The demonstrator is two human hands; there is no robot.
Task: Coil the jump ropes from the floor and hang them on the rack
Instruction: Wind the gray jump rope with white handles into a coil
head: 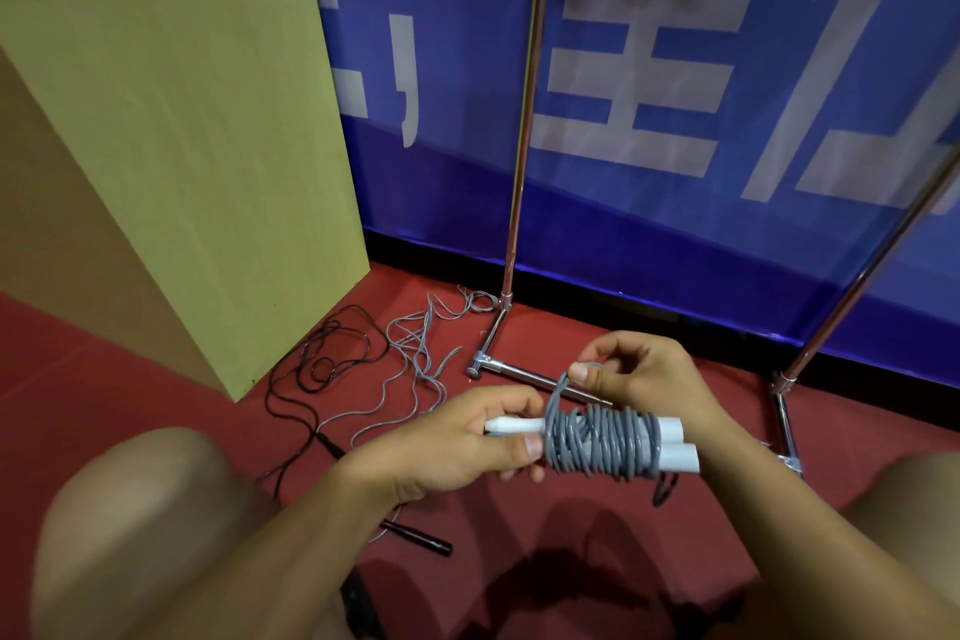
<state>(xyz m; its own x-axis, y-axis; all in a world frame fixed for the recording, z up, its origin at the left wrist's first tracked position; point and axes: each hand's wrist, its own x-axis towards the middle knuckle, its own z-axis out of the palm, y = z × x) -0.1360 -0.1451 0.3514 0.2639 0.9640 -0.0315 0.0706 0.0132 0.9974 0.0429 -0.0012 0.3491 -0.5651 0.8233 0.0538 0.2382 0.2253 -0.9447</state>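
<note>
Your left hand (457, 447) grips the 2 white plastic handles (670, 442) of the grey jump rope (597, 439), with its fingers curled round them. The rope sits in front of your knees, wound many times round the handles. Your right hand (634, 372) pinches the last bit of grey cord above the bundle. Pull that bit snug and tuck it under a loop so it cannot slip. Keep the handles side by side. A thin black jump rope (322, 369) and a loose grey rope (415, 359) lie on the red floor (130, 379). The shiny metal rack (524, 130) stands close behind. No boxes hold anything here.
</note>
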